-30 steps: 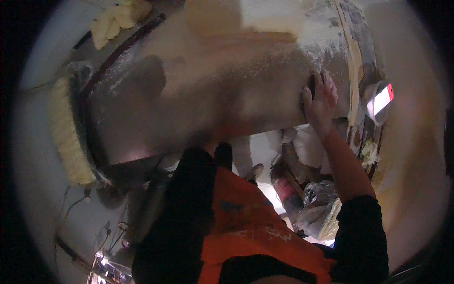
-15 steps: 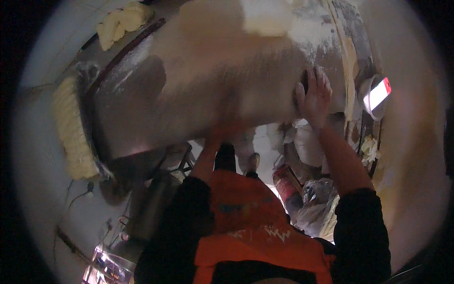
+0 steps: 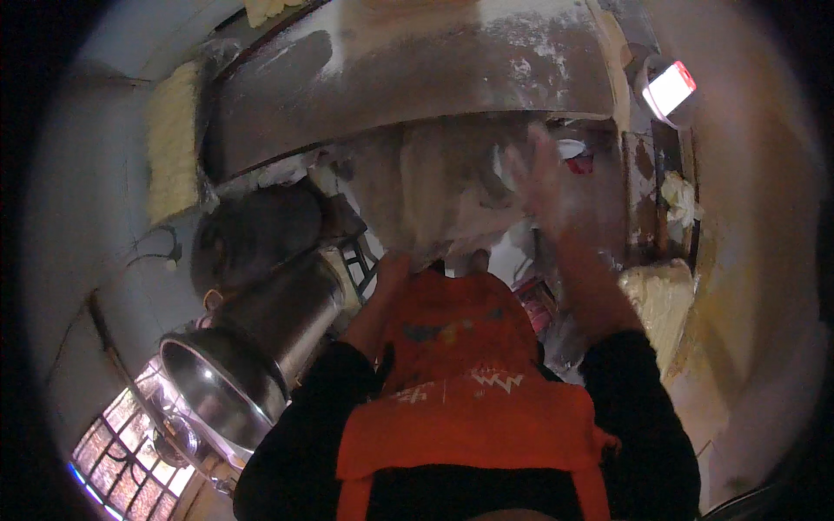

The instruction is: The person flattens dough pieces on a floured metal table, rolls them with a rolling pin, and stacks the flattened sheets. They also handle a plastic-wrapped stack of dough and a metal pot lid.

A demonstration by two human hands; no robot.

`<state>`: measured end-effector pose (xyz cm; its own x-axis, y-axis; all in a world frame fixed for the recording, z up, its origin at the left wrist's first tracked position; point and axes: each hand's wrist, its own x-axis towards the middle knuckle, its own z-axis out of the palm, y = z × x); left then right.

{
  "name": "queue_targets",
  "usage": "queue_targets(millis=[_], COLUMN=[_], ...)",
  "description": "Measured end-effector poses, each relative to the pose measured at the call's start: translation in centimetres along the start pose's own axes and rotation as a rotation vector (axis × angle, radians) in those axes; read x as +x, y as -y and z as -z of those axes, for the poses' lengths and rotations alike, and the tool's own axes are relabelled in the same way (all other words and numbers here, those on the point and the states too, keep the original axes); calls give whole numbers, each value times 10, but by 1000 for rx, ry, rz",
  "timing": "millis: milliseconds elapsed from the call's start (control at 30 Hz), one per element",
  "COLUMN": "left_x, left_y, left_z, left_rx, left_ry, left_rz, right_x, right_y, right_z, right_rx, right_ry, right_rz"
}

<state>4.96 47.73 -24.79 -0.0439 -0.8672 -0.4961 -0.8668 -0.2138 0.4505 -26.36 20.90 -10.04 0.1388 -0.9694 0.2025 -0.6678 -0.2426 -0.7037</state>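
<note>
A flour-dusted table (image 3: 391,95) with a dark top spans the upper view. Below its near edge is a broad brown, flat surface (image 3: 426,187), blurred, and I cannot make out its kind. My left hand (image 3: 395,265) is at the lower left end of that surface, its fingers hidden or smeared. Beside its right side is my right hand (image 3: 539,169), blurred by motion, with its fingers stretched out towards the table edge and nothing visible in them.
To the right, a phone (image 3: 670,88) with a lit screen rests in a round container. A large metal pot (image 3: 221,391) lies at lower left, near a barred window (image 3: 130,451). A pale yellow slab (image 3: 174,143) stands at far left, and a wrapped pale bundle (image 3: 658,304) sits on the right.
My right hand has left the tabletop and come back over the near edge. The brown surface now shows between my hands. The view has shifted, so the table sits higher.
</note>
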Motion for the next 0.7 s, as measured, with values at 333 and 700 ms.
queue_targets(millis=[333,700], left_x=[-15,52], left_y=[-18,-71], left_z=[-51,90], left_rx=[39,-1005], left_ry=[-58,-344], left_rz=[-305,228], right_x=[-204,-173], right_y=[-37,-76], right_z=[-52,-67], right_rx=[810,569], right_ry=[429,341], right_rz=[-784,-672])
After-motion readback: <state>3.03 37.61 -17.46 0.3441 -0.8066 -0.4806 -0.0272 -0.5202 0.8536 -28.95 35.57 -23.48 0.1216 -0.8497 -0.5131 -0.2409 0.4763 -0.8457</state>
